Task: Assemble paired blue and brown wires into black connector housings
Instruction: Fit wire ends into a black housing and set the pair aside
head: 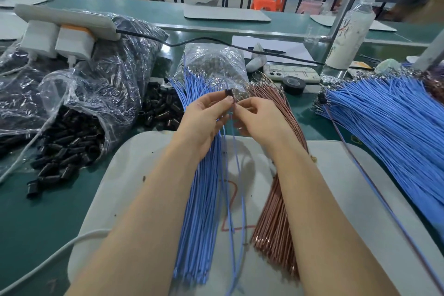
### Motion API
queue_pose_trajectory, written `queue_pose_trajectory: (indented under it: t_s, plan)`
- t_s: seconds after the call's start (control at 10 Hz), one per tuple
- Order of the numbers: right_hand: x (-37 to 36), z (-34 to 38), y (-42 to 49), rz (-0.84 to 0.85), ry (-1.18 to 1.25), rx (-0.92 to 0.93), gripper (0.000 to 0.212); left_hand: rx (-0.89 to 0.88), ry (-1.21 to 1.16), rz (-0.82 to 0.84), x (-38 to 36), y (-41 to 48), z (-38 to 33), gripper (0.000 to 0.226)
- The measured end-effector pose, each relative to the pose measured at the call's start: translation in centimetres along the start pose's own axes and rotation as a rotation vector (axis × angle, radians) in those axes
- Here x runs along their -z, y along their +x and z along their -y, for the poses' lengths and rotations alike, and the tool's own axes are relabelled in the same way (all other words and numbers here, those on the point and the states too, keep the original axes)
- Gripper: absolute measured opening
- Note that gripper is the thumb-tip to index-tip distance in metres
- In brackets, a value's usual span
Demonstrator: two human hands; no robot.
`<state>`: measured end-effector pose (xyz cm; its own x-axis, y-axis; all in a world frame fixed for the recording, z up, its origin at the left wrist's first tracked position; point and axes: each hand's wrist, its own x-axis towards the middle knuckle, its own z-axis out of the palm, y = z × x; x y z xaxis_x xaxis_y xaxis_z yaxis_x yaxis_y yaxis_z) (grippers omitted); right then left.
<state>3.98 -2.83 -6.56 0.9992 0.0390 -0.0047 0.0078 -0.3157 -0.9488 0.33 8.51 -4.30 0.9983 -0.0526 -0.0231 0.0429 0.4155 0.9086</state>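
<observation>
My left hand point(206, 118) pinches a small black connector housing point(229, 93) between thumb and fingers, above the grey mat. My right hand point(258, 119) pinches a thin blue wire point(231, 199) just below the housing; the wire hangs down between my forearms. A bundle of blue wires point(204, 199) lies under my left wrist. A bundle of brown wires point(276, 218) lies under my right wrist. Whether the wire tip is inside the housing is hidden by my fingers.
Loose black housings point(69, 149) spill from clear plastic bags point(101, 84) at the left. A large fan of blue wires point(396, 132) lies at the right. A phone point(292, 73), black tape roll point(293, 84) and white bottle point(348, 33) stand behind. The grey mat point(149, 175) covers the green bench.
</observation>
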Motion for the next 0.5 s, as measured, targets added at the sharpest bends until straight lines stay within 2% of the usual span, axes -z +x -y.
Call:
queue_pose_trajectory:
  t_s: [0.1, 0.4, 0.5]
  plan:
    - [-0.30, -0.04, -0.24, 0.110, 0.219, -0.049, 0.013, 0.009, -0.037, 0.003, -0.01, 0.12, 0.13, 0.024]
    - [0.32, -0.41, -0.33, 0.173, 0.058, -0.034, 0.015, -0.034, 0.036, -0.077, -0.04, 0.16, 0.26, 0.024]
    - [0.38, -0.46, -0.24, 0.168, 0.088, -0.047, 0.012, -0.047, 0.051, -0.068, -0.05, 0.14, 0.24, 0.025]
